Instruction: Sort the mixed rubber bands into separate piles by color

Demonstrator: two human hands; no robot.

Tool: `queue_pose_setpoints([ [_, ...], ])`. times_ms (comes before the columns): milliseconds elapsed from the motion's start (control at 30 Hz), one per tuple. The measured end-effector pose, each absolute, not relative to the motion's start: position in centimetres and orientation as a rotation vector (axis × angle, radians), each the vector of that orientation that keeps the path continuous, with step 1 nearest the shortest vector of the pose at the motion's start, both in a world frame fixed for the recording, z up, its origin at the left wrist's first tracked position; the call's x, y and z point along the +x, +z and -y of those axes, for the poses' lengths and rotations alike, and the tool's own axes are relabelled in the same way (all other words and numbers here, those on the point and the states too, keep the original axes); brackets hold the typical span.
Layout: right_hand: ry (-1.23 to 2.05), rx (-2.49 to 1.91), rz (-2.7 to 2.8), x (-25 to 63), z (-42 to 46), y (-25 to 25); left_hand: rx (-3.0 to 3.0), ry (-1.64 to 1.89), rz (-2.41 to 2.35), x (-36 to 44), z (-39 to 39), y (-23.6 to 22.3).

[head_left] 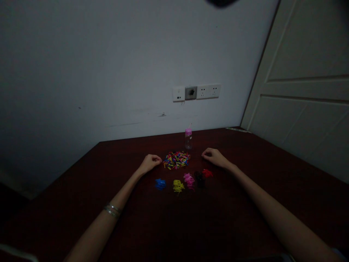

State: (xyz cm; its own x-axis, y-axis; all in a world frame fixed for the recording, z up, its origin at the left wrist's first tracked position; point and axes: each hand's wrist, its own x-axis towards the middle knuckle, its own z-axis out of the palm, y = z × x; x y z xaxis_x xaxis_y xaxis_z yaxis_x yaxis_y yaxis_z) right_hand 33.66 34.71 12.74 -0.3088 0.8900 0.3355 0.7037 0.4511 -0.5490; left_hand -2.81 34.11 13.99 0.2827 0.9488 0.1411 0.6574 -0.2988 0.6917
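Note:
A heap of small mixed-colour pieces point(176, 160), which look like little rubber bands, lies on the dark red-brown table point(131, 225). At its left edge is my left hand point(149, 162), fingers closed together with the tips by the heap. My right hand point(215, 157) rests on the table to the right, apart from the heap, its fingers curled into a pinch. Whether either pinch holds anything is too small to see. Nearer me lie single-colour piles: blue point(160, 183), yellow point(178, 186), pink point(189, 181), black point(200, 179) and red point(207, 173).
Behind the heap stands a clear bottle point(188, 140) with a pink cap. A white wall point(122, 72) with sockets point(208, 91) closes off the back. A pale panelled door point(305, 109) borders the right side. The light is dim.

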Motion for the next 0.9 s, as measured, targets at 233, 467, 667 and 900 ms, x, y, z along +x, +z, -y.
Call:
queue_pose_setpoints([
  [233,0.398,-1.329,2.111,33.6,-34.6,12.5,2.137,0.681,-1.376,-2.4,-32.7,14.6],
  [467,0.416,-1.323,2.148,33.4,-34.6,12.3,2.216,0.602,-1.499,-1.8,-32.0,14.7],
  [667,0.399,-1.341,2.167,33.4,-34.6,12.3,2.228,0.589,-1.57,-1.9,-32.0,14.6],
  [900,0.403,-1.334,2.152,33.4,-34.5,12.3,2.263,0.601,-1.513,-2.6,-32.8,14.0],
])
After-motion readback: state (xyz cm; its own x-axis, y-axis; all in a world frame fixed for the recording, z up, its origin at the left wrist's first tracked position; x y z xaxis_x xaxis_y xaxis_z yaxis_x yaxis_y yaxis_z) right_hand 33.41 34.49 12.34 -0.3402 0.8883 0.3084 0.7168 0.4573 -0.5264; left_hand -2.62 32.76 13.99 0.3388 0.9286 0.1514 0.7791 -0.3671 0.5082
